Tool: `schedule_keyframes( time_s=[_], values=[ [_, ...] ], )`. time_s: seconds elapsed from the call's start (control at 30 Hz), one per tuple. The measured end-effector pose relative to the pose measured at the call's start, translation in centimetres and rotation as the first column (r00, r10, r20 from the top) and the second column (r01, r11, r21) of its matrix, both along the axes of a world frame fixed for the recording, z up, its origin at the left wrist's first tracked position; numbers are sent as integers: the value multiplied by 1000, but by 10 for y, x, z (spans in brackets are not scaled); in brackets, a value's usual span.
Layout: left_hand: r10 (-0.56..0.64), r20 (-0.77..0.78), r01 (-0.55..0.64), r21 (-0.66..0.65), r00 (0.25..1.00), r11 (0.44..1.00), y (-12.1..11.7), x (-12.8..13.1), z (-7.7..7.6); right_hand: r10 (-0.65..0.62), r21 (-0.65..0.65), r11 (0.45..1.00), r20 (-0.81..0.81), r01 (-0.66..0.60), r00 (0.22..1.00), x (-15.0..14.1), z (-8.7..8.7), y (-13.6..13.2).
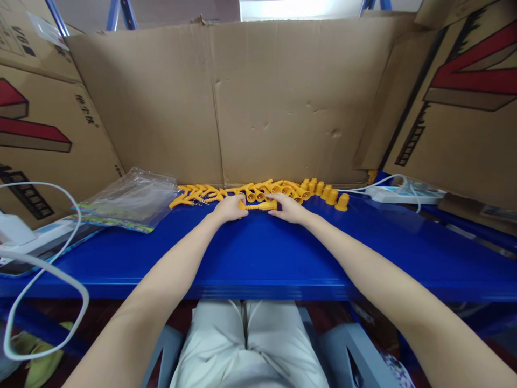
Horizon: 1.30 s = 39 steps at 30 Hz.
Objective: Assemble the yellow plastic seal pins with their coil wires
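Observation:
Between my hands, just above the blue tabletop, a yellow plastic piece with a ribbed shaft (pixel 257 206) lies sideways. My left hand (pixel 231 208) is closed round its left end, the fingers partly hiding it. The wider right end sits in the fingers of my right hand (pixel 288 209). Right behind the hands are yellow cone-mouthed pieces (pixel 259 197), lying with openings toward me. Thin yellow branched pieces (pixel 196 193) are heaped to the left, with small dark chains among them. Several yellow bell-shaped cups (pixel 342 202) stand mouth down in a row to the right.
Clear plastic bags (pixel 133 199) lie at the left of the blue table (pixel 258 258). A brown cardboard sheet (pixel 283 102) walls off the back, with boxes on both sides. A power strip (pixel 404 194) is at right; a white cable (pixel 76 280) loops at left.

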<state>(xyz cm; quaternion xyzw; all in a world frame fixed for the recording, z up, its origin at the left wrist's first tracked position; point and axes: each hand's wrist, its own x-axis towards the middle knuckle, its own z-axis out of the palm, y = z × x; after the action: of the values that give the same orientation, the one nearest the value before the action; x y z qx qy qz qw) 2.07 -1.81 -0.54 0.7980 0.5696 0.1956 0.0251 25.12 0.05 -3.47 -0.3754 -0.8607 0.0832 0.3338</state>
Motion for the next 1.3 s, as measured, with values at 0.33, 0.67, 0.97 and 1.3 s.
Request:
schedule_keyframes(
  time_s=[0.33, 0.67, 0.97, 1.3],
  values=[
    [37, -93, -32, 54, 995, 998, -3, -2, 6, -29, -496, 856, -326, -145, 945, 5, 11, -9],
    [44, -29, -43, 42, 999, 998, -4, 5, 4, -276, -712, 702, -310, -29, 910, -3, 24, -24],
    [67, -28, -66, 41, 997, 997, -2, 2, 4, -175, -674, 700, -480, -233, 860, 3, 23, -25],
    [40, -68, -35, 75, 997, 997, -3, 2, 3, -175, -689, 693, -443, -209, 879, 2, 22, -22]
  ],
)
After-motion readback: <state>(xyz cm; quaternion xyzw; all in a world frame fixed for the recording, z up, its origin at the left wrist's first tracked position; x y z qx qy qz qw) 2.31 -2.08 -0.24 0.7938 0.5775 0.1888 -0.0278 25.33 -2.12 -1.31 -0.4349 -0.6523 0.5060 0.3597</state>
